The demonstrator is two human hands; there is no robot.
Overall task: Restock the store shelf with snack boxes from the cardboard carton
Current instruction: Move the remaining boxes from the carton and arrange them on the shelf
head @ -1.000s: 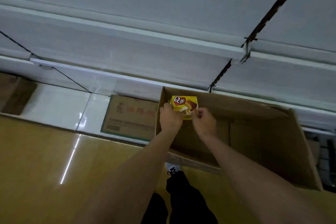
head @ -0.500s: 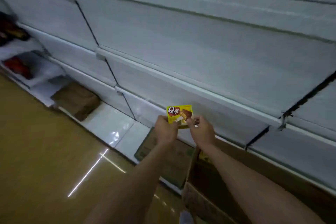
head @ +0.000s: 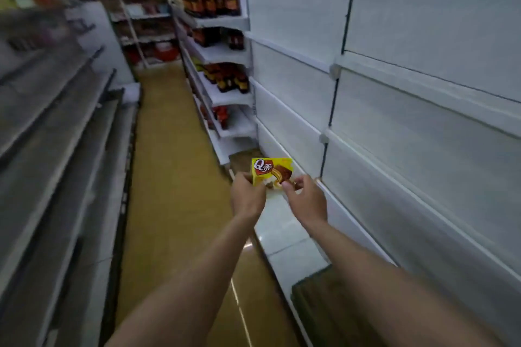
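Note:
A yellow snack box (head: pixel 270 170) with a red logo and a chocolate cake picture is held upright in the aisle, in front of me. My left hand (head: pixel 248 196) grips its left lower edge and my right hand (head: pixel 306 197) pinches its right lower corner. To the right runs the white store shelf (head: pixel 394 110), its tiers bare. A dark brown carton corner (head: pixel 318 298) shows low on the shelf's base, partly hidden behind my right forearm.
Farther down the right side, shelves hold several dark bottles (head: pixel 214 5). Grey shelving (head: pixel 50 127) lines the left of the aisle. The yellowish floor (head: pixel 169 177) runs between them. Another brown box (head: pixel 242 156) lies on the floor beyond the snack box.
The view has swung up and left from the carton to the aisle. Both hands have lifted the snack box out of the carton and carried it away, keeping hold of it.

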